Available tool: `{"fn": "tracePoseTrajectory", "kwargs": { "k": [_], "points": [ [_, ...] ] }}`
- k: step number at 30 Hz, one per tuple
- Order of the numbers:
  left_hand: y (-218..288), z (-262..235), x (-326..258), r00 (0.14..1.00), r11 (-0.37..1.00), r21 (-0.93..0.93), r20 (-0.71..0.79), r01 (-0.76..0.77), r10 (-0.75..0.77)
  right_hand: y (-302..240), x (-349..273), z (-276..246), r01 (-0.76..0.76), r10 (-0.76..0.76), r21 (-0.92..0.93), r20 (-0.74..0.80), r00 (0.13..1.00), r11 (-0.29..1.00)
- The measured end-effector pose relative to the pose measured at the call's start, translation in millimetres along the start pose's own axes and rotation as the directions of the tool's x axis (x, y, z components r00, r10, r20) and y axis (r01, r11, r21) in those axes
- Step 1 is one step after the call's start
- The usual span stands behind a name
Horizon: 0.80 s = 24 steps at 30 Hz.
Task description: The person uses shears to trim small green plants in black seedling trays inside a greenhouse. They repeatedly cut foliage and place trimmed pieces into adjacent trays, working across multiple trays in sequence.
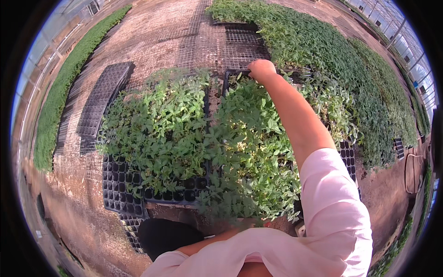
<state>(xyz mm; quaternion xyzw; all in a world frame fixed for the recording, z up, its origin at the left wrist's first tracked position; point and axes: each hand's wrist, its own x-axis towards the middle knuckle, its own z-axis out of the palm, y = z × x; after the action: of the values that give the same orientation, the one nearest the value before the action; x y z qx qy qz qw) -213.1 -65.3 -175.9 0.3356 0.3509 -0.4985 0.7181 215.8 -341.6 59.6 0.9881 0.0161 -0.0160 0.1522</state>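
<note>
A black seedling tray (225,83) full of leafy green seedlings (249,111) lies in front of me, right of centre. My right hand (262,70) is at its far edge, with the fingers curled closed over the rim. Across my front, my left forearm (210,242) reaches toward the near side of the same plants; leaves and my shirt hide the hand. Just left stands another seedling tray (187,195), its plants leaning over, with vacant cells along its near side.
Empty cell trays lie at the left (104,99) and near left (121,184). A wire mesh bench top (184,46) stretches ahead. Dense seedlings (318,46) cover the far right, and a long green row (69,106) runs along the left. A dark rounded thing (168,235) is close below.
</note>
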Motion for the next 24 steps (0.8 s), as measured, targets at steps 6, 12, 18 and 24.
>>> {"fn": "tracePoseTrajectory", "kwargs": {
  "k": [6,12,18,24],
  "points": [
    [10,-8,-1,0.998,0.999,0.041,-0.063,0.034,-0.032,3,43,54,-0.074,0.054,0.175,0.117,0.992,0.982],
    [15,-7,5,0.996,0.994,0.096,-0.075,0.048,-0.041,3,41,48,-0.103,0.068,0.261,0.141,0.988,0.96],
    [12,-3,20,0.999,0.969,0.244,-0.017,0.035,-0.031,33,-28,-9,-0.094,0.179,0.251,-0.342,0.922,0.963],
    [10,4,38,0.995,0.778,0.626,0.104,-0.056,-0.012,54,-231,-95,0.044,0.109,0.232,-0.606,0.788,0.972]
  ]
}}
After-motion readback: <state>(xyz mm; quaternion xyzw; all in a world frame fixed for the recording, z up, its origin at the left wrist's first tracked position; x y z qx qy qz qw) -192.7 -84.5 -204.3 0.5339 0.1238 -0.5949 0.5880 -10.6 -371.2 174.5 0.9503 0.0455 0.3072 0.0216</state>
